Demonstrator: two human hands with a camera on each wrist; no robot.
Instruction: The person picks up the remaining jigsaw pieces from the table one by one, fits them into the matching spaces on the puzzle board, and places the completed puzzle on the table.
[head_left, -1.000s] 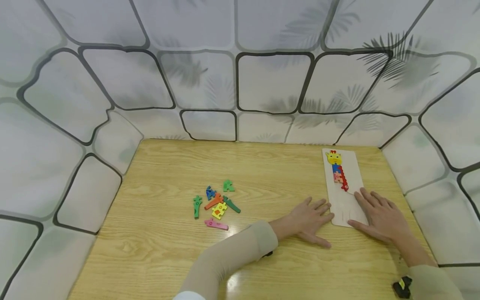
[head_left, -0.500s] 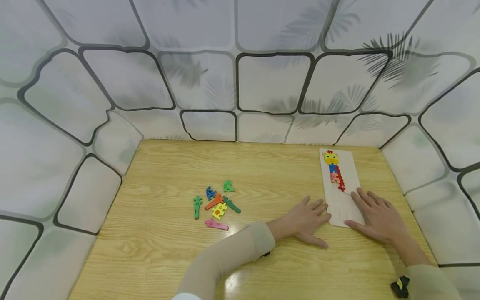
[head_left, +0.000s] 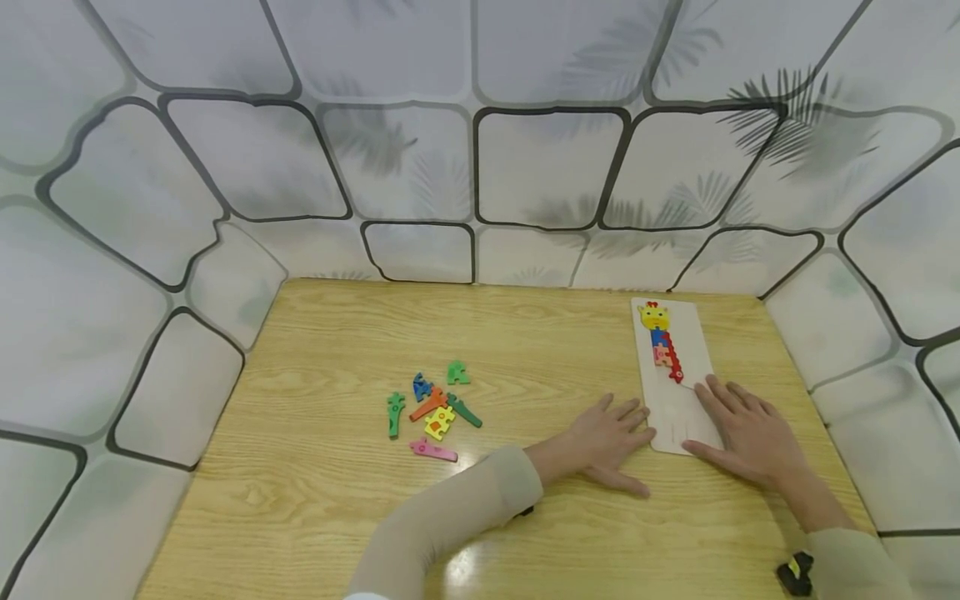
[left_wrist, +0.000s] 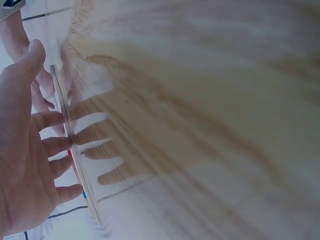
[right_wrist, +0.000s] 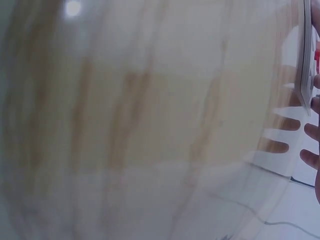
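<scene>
A white puzzle board (head_left: 693,350) lies at the table's right side. On its upper part sit a yellow giraffe head (head_left: 654,316), a blue piece (head_left: 660,337), a pink piece (head_left: 662,356) and a wavy red strip (head_left: 673,362). My left hand (head_left: 607,442) is spread flat, fingertips at the board's left edge. Spread fingers of my right hand (head_left: 750,433) rest over the lower right edge, thumb at the bottom corner. The left wrist view shows the board (left_wrist: 75,150) edge-on against the fingers. Only fingertips (right_wrist: 312,131) of the right hand show at the right wrist view's border.
Left of centre lies a loose group of puzzle pieces: an orange one (head_left: 429,403), a yellow one (head_left: 438,422), a pink one (head_left: 433,451), a blue one (head_left: 422,386) and several green ones (head_left: 395,413). Patterned white walls (head_left: 551,167) enclose the wooden table (head_left: 300,500) behind and at both sides.
The board has slid a little to the left with its pieces on it. Both hands have shifted left along with it, fingers still spread. The loose pieces have stayed where they were.
</scene>
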